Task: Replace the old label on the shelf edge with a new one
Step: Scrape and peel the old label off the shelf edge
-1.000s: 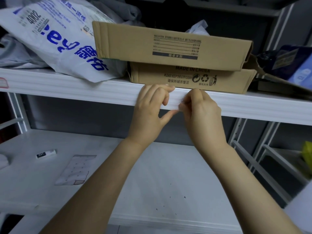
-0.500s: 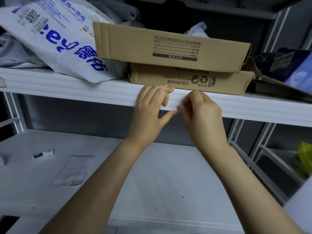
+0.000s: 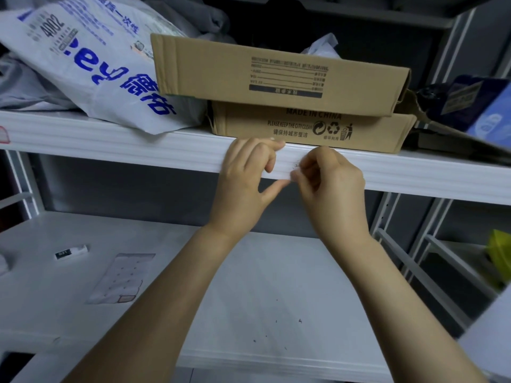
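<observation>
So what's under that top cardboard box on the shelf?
A second, flatter cardboard box printed MADE IN CHINA, resting on the white shelf. The top box covers most of its upper face, and neither box's contents can be seen.

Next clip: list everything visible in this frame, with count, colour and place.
shelf edge: one, white, across the middle
label: one, white, on the shelf edge between the hands, mostly hidden
cardboard boxes: two, brown, stacked on the upper shelf
courier bag: one, white with blue print, upper shelf, left
dark package: one, navy, upper shelf, right
label sheet: one, white, lower shelf, left
small stick: one, white with dark end, lower shelf, far left
left hand: grips the shelf edge
right hand: pinches at the label
</observation>
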